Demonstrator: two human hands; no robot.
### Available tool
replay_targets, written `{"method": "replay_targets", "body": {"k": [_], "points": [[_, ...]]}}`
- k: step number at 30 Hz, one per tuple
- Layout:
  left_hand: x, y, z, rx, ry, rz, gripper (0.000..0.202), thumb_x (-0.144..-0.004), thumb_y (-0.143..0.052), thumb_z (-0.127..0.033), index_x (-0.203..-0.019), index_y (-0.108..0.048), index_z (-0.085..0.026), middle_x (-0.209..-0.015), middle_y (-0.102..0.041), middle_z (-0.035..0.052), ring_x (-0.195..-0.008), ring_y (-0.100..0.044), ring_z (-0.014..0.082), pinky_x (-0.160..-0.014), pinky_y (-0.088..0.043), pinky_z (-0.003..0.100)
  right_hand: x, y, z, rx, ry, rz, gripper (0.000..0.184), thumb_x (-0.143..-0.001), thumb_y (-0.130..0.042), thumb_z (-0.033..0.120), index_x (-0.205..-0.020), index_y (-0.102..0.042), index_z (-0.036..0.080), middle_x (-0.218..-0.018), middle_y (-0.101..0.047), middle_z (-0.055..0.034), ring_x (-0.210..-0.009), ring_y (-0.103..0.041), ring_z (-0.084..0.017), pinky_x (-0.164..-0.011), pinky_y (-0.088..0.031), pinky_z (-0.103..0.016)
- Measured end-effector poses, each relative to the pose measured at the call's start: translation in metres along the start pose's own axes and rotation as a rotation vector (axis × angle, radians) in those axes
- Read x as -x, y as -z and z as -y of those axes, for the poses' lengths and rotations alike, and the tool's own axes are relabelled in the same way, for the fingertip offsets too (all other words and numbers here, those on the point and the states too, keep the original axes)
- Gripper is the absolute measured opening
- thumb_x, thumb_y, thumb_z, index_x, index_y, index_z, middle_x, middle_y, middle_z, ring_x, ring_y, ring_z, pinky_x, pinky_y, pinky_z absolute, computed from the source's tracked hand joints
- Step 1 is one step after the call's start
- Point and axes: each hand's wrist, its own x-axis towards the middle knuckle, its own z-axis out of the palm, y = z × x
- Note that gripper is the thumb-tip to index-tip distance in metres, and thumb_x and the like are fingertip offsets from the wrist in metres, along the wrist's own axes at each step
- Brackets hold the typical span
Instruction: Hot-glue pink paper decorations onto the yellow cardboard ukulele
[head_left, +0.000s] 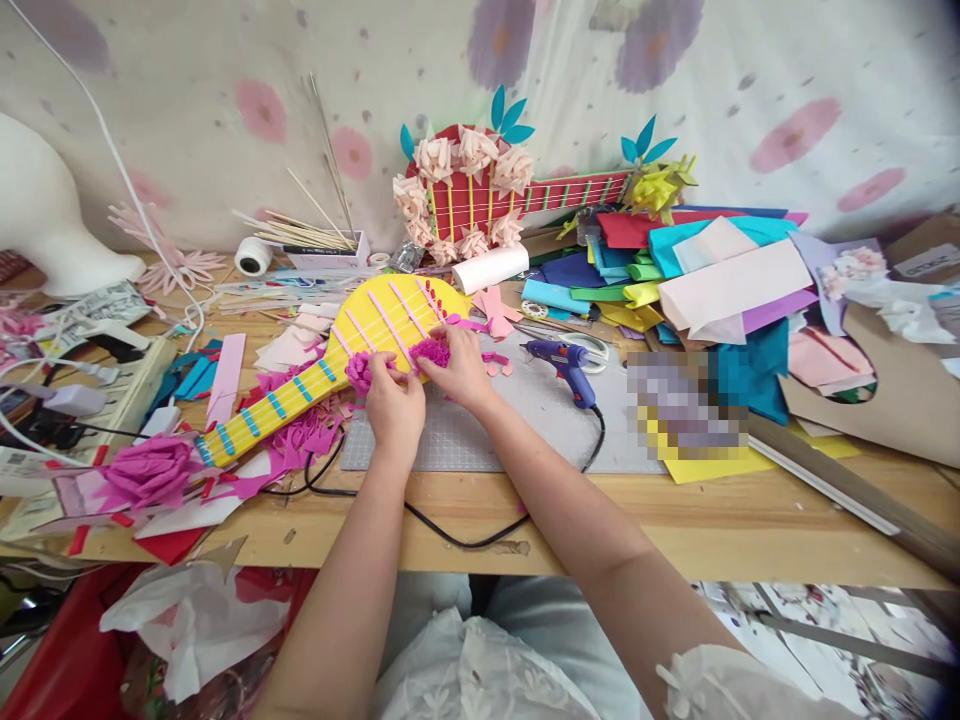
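Observation:
A yellow craft guitar (360, 310) lies slanted on the table, with pink strips on its body and blue bands along its neck. My left hand (395, 405) pinches a magenta paper flower (361, 371) at the lower edge of the body. Beside it, the fingers of my right hand (461, 370) close around a ruffled purple paper flower (430, 353) on the same edge. My fingertips partly cover both flowers. At the end of the neck sits a large magenta paper rose (152, 470). A blue glue gun (562, 368) rests on the grey cutting mat (480, 440), right of my hands.
Behind stands a red craft guitar (465, 200) with pale pink roses. Coloured paper sheets (720, 260) pile up at the right, near a brown cardboard piece (885, 400). The glue gun's black cord (465, 543) loops along the table's front. A white mannequin head (52, 210) stands at left.

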Motion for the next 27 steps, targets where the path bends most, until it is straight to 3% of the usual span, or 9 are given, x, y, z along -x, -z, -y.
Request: {"method": "replay_targets", "body": {"k": [17, 27], "points": [[-0.001, -0.009, 0.005, 0.020, 0.002, -0.035, 0.024, -0.075, -0.053, -0.019, -0.095, -0.040, -0.019, -0.073, -0.060, 0.0014, -0.064, -0.062, 0.0166, -0.062, -0.045, 0.029, 0.001, 0.001, 0.003, -0.032, -0.034, -0.001, 0.030, -0.072, -0.062, 0.029, -0.099, -0.054, 0.019, -0.105, -0.060, -0.0082, -0.104, -0.048, -0.026, -0.093, -0.038, -0.040], [0.000, -0.007, 0.000, 0.101, 0.041, 0.005, 0.018, -0.084, -0.047, -0.030, -0.095, -0.040, -0.019, -0.077, -0.063, 0.0032, -0.053, -0.060, 0.0133, -0.055, -0.045, 0.027, 0.000, -0.001, -0.002, -0.008, 0.001, -0.003, 0.030, -0.073, -0.060, 0.032, -0.100, -0.054, 0.020, -0.104, -0.060, -0.0086, -0.104, -0.049, -0.026, -0.092, -0.038, -0.041]]}}
